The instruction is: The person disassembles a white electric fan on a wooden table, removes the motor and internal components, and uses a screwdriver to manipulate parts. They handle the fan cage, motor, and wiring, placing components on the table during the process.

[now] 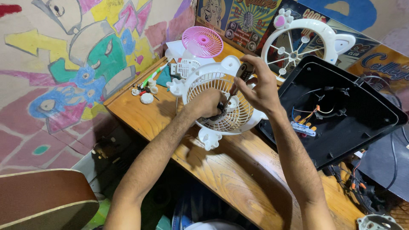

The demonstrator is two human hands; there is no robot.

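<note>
A white fan grille (221, 102) is lying on the wooden surface (238, 170), near the middle. It is round, with thin ribs and little rounded feet at its edge. The left hand (207, 103) is laid on the middle of the grille and is curled shut over something dark there; what is under it cannot be told. The right hand (257, 87) is held just above the grille, with its fingers closed around a screwdriver (238, 81). The tool's dark handle is seen at the top of the hand, and its thin shaft is pointed down toward the left hand. The two hands are close together, almost touching.

A pink fan blade (202, 41) is standing behind the grille. A second white grille ring (304, 40) is leaned against the posters at the back. A big black cover (349, 106) with coloured wires inside is lying to the right. Small white parts (145, 93) are scattered on the surface to the left.
</note>
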